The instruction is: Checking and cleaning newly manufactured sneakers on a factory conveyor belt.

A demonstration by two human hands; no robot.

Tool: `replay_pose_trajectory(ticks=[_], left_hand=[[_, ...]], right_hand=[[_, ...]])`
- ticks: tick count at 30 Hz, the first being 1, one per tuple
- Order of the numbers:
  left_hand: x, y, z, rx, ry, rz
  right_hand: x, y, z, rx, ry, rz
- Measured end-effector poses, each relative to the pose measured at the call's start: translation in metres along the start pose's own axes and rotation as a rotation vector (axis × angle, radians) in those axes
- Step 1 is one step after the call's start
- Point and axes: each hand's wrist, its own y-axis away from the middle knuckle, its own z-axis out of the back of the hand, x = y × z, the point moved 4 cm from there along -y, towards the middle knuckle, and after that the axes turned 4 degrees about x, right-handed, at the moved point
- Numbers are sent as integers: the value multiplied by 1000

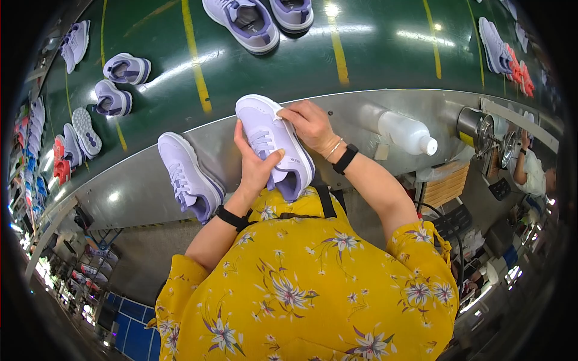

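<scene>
A lilac sneaker [260, 123] with a white sole is tilted in front of me, toe pointing away and heel near my body. My left hand [256, 167] grips it around the middle, thumb across the lace area and fingers along its left side. With closed fingertips, my right hand [309, 124] presses a small white piece of cloth [278, 113] against the sneaker's right side near the toe. Most of that cloth is hidden by the fingers. To the left, a matching sneaker [185, 175] rests on the metal ledge, beside my left forearm.
Beyond the metal ledge [361, 129] runs a green conveyor belt [162, 66] with yellow lines, carrying several lilac and coral shoes. A white plastic bottle [406, 132] lies on the ledge at right, near a metal canister [475, 126]. Another person [533, 171] is at far right.
</scene>
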Motion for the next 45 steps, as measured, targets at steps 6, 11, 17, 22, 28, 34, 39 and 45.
replay_pose_trajectory(ticks=[6,11,17,22,28,34,39,45], left_hand=[[17,-2,7,-12,-71,-83],[4,3,0,5,-15,-20],[13,-4,3,-3,-25,-81],[5,-2,-2,7,14,-54],[14,-4,1,-10,-37,-107],[10,-1,-2,1,29,-44],[11,2,-2,26,127,-39],[9,4,13,114,216,-1]], right_hand=[[7,19,2,-20,16,-31],[2,3,-1,-66,42,-40],[6,19,2,-53,23,-17],[6,13,-1,-70,34,-78],[11,17,2,-78,18,-40],[16,24,2,-111,37,-134],[21,66,23,-22,54,-179],[17,78,46,-185,62,-429]])
